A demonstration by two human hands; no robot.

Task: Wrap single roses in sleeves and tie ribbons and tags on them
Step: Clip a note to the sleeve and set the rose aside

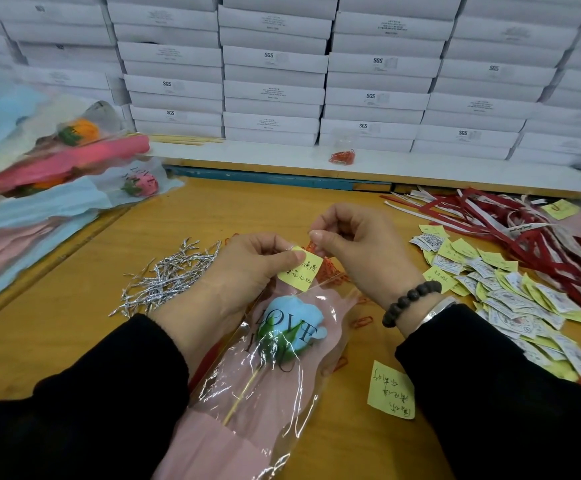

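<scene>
A blue rose [291, 322] lies in a clear and pink sleeve [265, 393] at the middle of the wooden table [74, 323], its head toward twelve o'clock and its thin stem running down toward six o'clock. The sleeve carries the printed word LOVE over the bloom.

The left hand [247, 268] pinches a yellow tag [301, 273] against the top edge of the sleeve, thumb on the paper. The right hand [355, 244], just beside it at one o'clock of the rose, pinches a red paper clip [311, 247] between thumb and forefinger at the tag's upper corner. The two hands nearly touch. The right wrist wears a dark bead bracelet [410, 303].

More red clips [329, 271] lie under the hands. A heap of silver twist ties [168, 275] sits at nine o'clock of the hands. At three o'clock is a spread of yellow and white tags [510, 292], and beyond them at two o'clock a tangle of red ribbons [531, 230]. One loose yellow note [391, 389] lies at four o'clock of the rose. Finished wrapped roses [74, 168] are piled at ten o'clock. Stacked white boxes [275, 74] fill the back at twelve o'clock.
</scene>
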